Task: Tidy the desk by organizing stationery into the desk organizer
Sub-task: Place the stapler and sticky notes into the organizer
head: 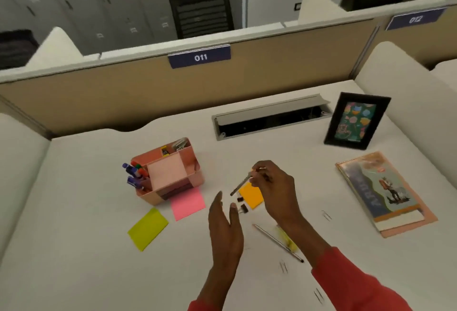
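Observation:
A pink desk organizer (188, 162) stands left of centre, with several pens (134, 174) in its left compartment and clips at its back. My right hand (277, 187) pinches a grey pencil (241, 184) above an orange sticky pad (251, 195). My left hand (225, 224) hovers open with straight fingers, just left of two small black binder clips (243, 208). A pink sticky pad (188, 203) and a yellow-green one (148, 228) lie in front of the organizer. A second pencil (277, 242) lies on the desk beside a yellow object (286, 237).
A framed picture (356, 120) stands at the back right, and a notebook (385, 194) lies at the right. A cable tray opening (269, 118) sits at the back of the white desk. Paper clips (283, 266) lie scattered near the front.

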Demonstrator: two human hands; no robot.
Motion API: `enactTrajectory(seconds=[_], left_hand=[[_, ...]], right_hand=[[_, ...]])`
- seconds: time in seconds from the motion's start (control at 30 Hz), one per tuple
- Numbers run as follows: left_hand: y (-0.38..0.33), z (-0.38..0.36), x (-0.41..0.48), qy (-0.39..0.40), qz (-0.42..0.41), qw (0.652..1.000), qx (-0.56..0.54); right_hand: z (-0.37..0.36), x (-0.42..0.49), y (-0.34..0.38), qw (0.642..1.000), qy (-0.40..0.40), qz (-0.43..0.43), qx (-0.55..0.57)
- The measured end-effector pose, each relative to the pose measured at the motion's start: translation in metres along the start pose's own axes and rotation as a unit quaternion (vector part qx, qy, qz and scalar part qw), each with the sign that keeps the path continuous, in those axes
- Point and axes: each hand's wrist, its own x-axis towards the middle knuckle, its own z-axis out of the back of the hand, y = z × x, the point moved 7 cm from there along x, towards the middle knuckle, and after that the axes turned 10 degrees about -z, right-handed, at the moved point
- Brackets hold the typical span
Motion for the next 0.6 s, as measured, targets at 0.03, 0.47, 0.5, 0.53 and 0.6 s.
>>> enactTrajectory(seconds=[0.03, 0.47, 0.5, 0.53, 0.6], left_hand=[[0.007, 0.018, 0.006, -0.038, 0.011, 0.999, -0.006], [0.063, 0.107, 0.030, -0.133, 0.052, 0.988, -0.056], [0.066, 0.107, 0.030, -0.130, 0.051, 0.989, -0.056], [0.068, 0.107, 0.030, -0.127, 0.051, 0.989, -0.056], [0.072, 0.107, 0.029, -0.125, 0.054, 0.989, -0.055]], right_hand=[[-0.019, 0.005, 0.019, 0.999, 0.007, 0.034, 0.003], [-0.178, 0.038, 0.038, 0.932, 0.025, 0.197, -0.303], [-0.182, 0.037, 0.036, 0.922, 0.017, 0.203, -0.330], [-0.185, 0.036, 0.035, 0.912, 0.011, 0.207, -0.354], [-0.190, 0.035, 0.032, 0.896, 0.001, 0.204, -0.394]])
